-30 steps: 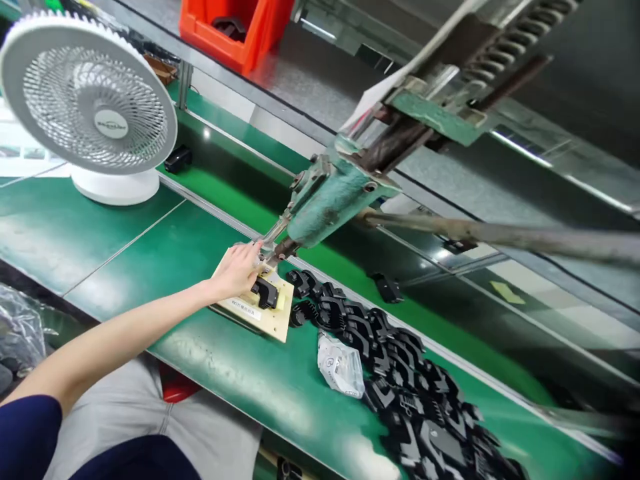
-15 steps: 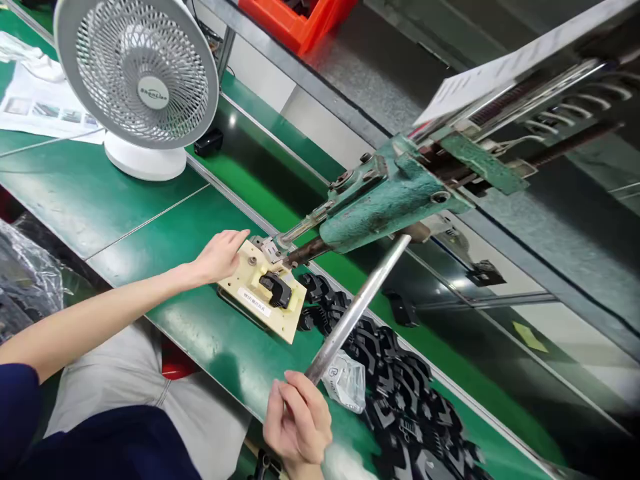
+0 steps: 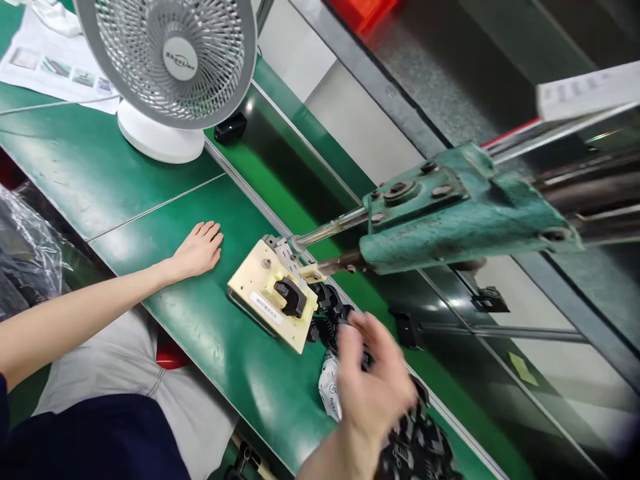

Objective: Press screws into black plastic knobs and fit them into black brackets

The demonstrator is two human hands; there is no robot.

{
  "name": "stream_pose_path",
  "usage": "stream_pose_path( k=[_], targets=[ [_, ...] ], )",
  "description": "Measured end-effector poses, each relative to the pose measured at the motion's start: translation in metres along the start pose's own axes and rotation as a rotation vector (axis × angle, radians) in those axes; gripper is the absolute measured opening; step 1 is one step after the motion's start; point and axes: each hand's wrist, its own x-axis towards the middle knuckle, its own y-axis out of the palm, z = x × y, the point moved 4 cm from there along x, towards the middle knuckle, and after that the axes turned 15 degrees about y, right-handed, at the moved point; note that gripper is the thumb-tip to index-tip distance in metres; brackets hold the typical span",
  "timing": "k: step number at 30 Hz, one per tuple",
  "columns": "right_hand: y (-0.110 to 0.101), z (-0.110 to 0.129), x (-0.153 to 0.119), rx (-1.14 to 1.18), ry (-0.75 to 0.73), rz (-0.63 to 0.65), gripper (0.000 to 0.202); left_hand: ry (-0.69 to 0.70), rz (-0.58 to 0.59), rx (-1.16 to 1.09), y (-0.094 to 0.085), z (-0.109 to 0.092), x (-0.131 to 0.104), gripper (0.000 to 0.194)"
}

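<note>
My left hand (image 3: 200, 250) lies flat on the green bench, fingers apart, holding nothing. To its right sits a cream fixture plate (image 3: 257, 273) with a white label. A curved black plastic part (image 3: 291, 297) rests in the holder on that plate. Above the plate, the green press head (image 3: 450, 220) points its rods down at the fixture. My right hand (image 3: 375, 380), smeared by motion, is over the pile of black plastic parts (image 3: 415, 440). Black shows between its thumb and fingers, but whether a part is gripped I cannot tell. The press's metal lever is not visible.
A white fan (image 3: 170, 60) stands on the bench at the upper left, beside a printed sheet (image 3: 60, 73). A crumpled printed plastic bag (image 3: 329, 387) lies by my right hand. A metal shelf edge (image 3: 380, 87) runs behind, bearing a red bin (image 3: 363, 13).
My left hand has moved off the fixture plate onto the bench. My right hand has left the metal lever and moved up and right over the black parts. The camera view has shifted.
</note>
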Motion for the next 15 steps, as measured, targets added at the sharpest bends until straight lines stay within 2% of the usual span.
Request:
stream_pose_path(
  k=[3,5,6,9,12,15],
  targets=[
    [0.052,-0.006,0.012,-0.103,-0.065,0.271,0.054,-0.006,0.003,0.008,0.000,0.001,0.001,0.038],
    [0.073,-0.013,0.014,-0.097,-0.092,0.376,0.052,-0.006,0.006,0.013,-0.001,0.001,0.001,0.037],
    [0.077,-0.015,0.016,-0.074,-0.097,0.392,0.051,-0.003,0.008,0.017,-0.001,0.001,0.001,0.037],
    [0.064,-0.011,0.021,0.012,-0.166,0.359,0.047,0.011,0.008,0.036,-0.003,0.001,0.001,0.037],
    [0.033,0.007,0.017,0.043,-0.312,0.206,0.047,0.026,0.004,0.059,-0.005,0.000,0.002,0.037],
    [0.012,0.023,-0.002,0.023,-0.498,0.048,0.053,0.034,0.004,0.077,-0.006,0.000,0.002,0.036]
  ],
)
